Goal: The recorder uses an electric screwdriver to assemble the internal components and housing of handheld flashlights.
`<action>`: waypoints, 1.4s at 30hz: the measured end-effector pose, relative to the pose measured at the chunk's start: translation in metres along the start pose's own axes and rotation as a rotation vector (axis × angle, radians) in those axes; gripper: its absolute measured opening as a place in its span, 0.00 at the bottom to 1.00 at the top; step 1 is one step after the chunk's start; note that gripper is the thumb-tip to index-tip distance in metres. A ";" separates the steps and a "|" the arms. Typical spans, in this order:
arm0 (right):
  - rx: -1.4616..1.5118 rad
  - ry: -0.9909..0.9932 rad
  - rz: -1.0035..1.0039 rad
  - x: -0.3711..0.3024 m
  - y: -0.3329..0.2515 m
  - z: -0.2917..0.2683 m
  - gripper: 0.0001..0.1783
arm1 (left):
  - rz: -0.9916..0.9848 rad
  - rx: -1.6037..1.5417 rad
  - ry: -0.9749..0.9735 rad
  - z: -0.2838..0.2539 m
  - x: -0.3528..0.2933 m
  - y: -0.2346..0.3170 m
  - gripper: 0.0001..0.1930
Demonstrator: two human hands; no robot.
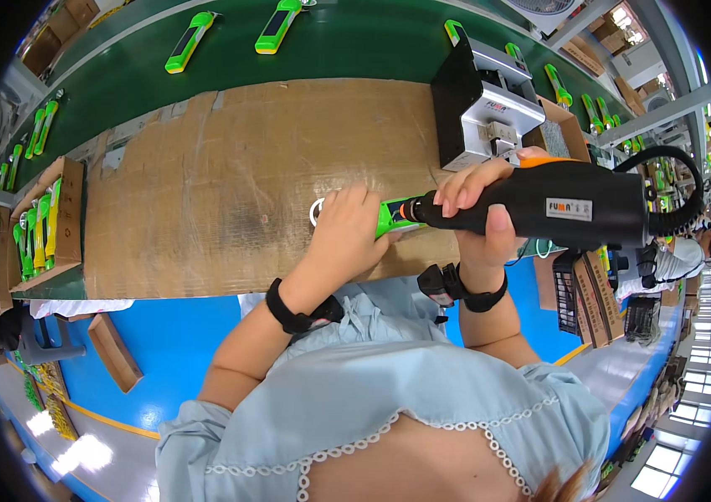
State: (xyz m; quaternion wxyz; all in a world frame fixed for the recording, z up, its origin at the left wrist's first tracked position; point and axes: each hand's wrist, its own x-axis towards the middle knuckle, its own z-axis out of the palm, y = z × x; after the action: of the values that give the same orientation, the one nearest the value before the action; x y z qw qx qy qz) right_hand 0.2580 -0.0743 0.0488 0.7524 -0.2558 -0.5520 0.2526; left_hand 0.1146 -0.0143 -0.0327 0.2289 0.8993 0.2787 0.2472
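My right hand is wrapped round a black electric screwdriver with a coiled cable, lying nearly level. Its orange-marked tip meets a green and dark handheld device, probably a work light, on the cardboard mat. My left hand is closed over that device and hides most of it. A white ring shows at the left hand's far side. Whether the tip sits on a screw is too small to tell.
Behind the right hand stands a black and silver machine, with a small carton beside it. More green devices lie on the green conveyor belt. An open carton holding several similar devices sits at the left edge.
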 end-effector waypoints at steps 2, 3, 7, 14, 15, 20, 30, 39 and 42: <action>0.023 -0.043 0.026 0.003 0.000 -0.002 0.33 | -0.020 -0.008 -0.011 -0.005 -0.001 0.001 0.23; 0.025 -0.049 0.031 0.005 -0.001 -0.002 0.33 | -0.033 -0.016 -0.028 -0.006 -0.001 0.002 0.23; 0.070 -0.102 0.070 0.011 -0.001 -0.004 0.35 | -0.027 -0.006 0.009 -0.005 0.001 -0.002 0.22; 0.097 -0.134 0.086 0.014 0.003 -0.006 0.34 | -0.020 -0.003 0.026 -0.004 0.003 -0.003 0.20; 0.098 -0.134 0.087 0.014 0.003 -0.005 0.34 | 0.007 -0.007 0.077 -0.003 0.002 -0.004 0.20; 0.087 -0.154 0.092 0.013 0.004 -0.005 0.35 | -0.015 -0.011 0.040 -0.006 0.002 -0.002 0.20; 0.087 -0.147 0.094 0.014 0.000 -0.004 0.34 | -0.042 -0.029 0.002 -0.006 0.003 -0.001 0.21; 0.083 -0.190 0.073 0.014 0.010 -0.008 0.33 | -0.070 -0.034 -0.022 -0.005 0.002 -0.002 0.21; 0.133 -0.199 0.089 0.015 0.010 -0.010 0.33 | -0.064 -0.049 -0.003 -0.005 0.002 -0.002 0.21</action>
State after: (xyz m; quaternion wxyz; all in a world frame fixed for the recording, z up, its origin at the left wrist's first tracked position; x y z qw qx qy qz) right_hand 0.2702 -0.0584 0.0503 0.6972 -0.2033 -0.5942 0.3457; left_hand 0.1123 -0.0103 -0.0293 0.2589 0.8845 0.3008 0.2451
